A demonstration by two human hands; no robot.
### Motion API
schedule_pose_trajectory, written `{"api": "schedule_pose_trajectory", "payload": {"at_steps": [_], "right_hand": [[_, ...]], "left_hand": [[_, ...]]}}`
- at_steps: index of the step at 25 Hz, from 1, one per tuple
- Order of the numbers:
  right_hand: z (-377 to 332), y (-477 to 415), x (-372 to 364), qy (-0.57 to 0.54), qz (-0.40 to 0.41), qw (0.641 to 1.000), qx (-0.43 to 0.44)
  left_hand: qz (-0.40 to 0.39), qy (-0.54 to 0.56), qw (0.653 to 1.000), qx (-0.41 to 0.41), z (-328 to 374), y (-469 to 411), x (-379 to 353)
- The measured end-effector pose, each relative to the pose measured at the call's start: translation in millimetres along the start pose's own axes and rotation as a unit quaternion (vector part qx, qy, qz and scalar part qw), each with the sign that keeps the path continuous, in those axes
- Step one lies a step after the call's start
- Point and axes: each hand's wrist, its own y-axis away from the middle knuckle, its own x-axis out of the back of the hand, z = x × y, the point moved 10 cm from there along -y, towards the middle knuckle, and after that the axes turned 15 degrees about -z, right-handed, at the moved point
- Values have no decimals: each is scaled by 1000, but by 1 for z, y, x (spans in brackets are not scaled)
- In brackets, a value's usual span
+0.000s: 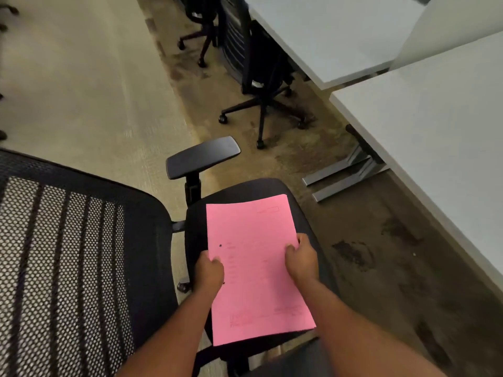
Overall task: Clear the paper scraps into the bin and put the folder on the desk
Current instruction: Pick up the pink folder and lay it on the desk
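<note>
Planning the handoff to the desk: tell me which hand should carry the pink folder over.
Right, probably. Both hands grip the pink folder over the chair seat: left hand on its left edge, right hand on its right. The white desk lies on the right side, nearer the right hand.

folder [255,268]: pink, closed, flat, faint printing on its cover
pose: long edge running away from the camera, slightly tilted
place: over a black chair seat, gripped at both side edges

Two bare forearms rise from the lower edge of the frame, no sleeves, watch or rings showing; the left hand [208,273] and right hand [302,258] are ungloved, knuckles rounded
</note>
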Motion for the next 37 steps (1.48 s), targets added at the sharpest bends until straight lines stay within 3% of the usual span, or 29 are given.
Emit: {"api": "schedule_pose_trajectory", "payload": {"at_steps": [9, 15, 27, 37], "right_hand": [[-99, 103, 126, -28, 127, 989, 66], [-131, 172, 207, 36, 215, 971, 101], [-60, 267, 398, -87, 330, 934, 109], [14, 310, 529, -128, 399, 902, 104]], "left_hand": [[-61, -37, 980, -185, 174, 96, 1], [-95, -45, 959, -263, 250, 161, -32], [-176, -101, 898, -390, 363, 293, -202], [-202, -182, 860, -432, 419, 348, -360]]}}
